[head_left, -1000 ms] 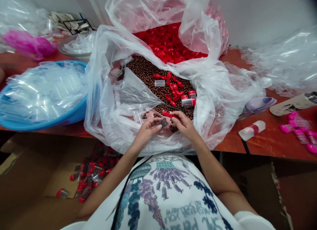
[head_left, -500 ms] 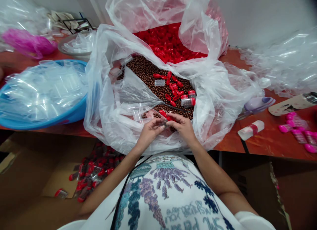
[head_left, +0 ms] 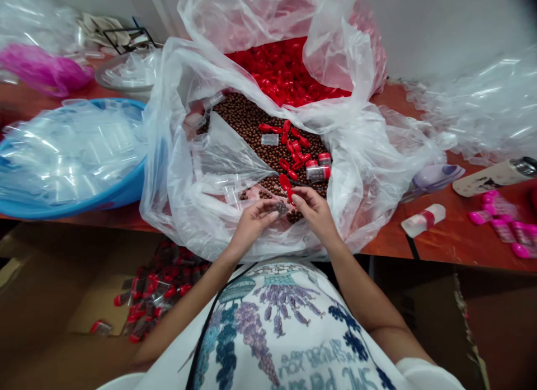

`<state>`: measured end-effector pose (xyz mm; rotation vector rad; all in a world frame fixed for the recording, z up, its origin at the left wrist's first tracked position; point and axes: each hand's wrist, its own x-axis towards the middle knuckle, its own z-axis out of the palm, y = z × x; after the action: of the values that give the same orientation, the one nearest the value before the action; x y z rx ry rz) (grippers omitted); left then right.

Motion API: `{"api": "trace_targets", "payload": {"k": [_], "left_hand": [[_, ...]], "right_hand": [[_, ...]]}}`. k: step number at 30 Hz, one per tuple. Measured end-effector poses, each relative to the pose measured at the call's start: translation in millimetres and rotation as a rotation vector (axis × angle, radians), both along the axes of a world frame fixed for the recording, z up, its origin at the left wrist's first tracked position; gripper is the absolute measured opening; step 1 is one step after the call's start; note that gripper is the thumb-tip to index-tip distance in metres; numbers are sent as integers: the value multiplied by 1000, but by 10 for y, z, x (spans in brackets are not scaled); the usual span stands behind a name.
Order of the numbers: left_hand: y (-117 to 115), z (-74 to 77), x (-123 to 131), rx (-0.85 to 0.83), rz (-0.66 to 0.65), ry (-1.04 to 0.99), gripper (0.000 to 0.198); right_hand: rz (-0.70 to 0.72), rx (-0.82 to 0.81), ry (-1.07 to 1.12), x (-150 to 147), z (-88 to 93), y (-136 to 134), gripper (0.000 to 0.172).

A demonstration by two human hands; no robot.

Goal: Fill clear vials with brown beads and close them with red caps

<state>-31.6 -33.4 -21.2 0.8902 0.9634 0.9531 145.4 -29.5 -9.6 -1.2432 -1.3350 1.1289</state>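
Note:
My left hand (head_left: 250,225) holds a small clear tube filled with brown beads (head_left: 280,208) at the near edge of a big clear plastic bag (head_left: 369,172). My right hand (head_left: 314,211) pinches a red cap (head_left: 289,195) right above the tube's open end. Inside the bag lies a heap of brown beads (head_left: 251,124) with several loose red caps (head_left: 293,146) and two capped tubes (head_left: 318,169) on top. Several empty clear tubes (head_left: 230,195) lie in the bag left of my hands.
A second bag of red caps (head_left: 285,71) stands behind. A blue basin (head_left: 121,194) of clear tubes sits at the left. Below the table's edge, a cardboard box (head_left: 84,317) holds finished red-capped tubes (head_left: 155,295). Pink-capped tubes (head_left: 507,225), a white bottle (head_left: 423,219) and a flask (head_left: 495,177) lie at the right.
My hands came together over the tube half a second ago. Now the right hand has lifted slightly with the red cap at the tube's end. The view shifted a little.

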Motion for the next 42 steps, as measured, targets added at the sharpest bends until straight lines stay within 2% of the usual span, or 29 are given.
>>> {"api": "trace_targets", "payload": {"k": [5, 9, 13, 15, 18, 20, 23, 26, 30, 35, 39, 42], "left_hand": [[-11, -4, 7, -1, 10, 8, 40], [-23, -14, 18, -60, 20, 6, 44], [-19, -19, 22, -47, 55, -5, 41], [-16, -26, 24, -38, 79, -29, 37], [-24, -32, 35, -53, 106, -83, 36], [-38, -21, 47, -66, 118, -104, 36], [-54, 28, 71, -89, 108, -112, 38], [-41, 96, 109, -192, 64, -177, 39], [31, 191, 184, -300, 7, -344, 56], [132, 288, 233, -413, -58, -399, 63], [185, 289, 209, -497, -127, -424, 65], [211, 281, 181, -509, -102, -445, 62]], "right_hand": [[4, 89, -157, -17, -53, 9, 21], [-1, 108, -217, -57, -62, -11, 24], [39, 250, -415, -90, -43, -60, 31], [100, 338, -557, -95, -51, -76, 42], [174, 438, -720, -91, -90, -73, 69], [195, 467, -773, -79, -117, -52, 74], [195, 486, -787, -50, -127, -12, 67], [178, 494, -758, -38, -108, 4, 61], [167, 485, -779, -70, -95, -22, 58], [232, 485, -781, -81, -90, -38, 57], [291, 461, -776, -62, -70, -40, 62], [297, 464, -738, -31, -66, -33, 72]]}}
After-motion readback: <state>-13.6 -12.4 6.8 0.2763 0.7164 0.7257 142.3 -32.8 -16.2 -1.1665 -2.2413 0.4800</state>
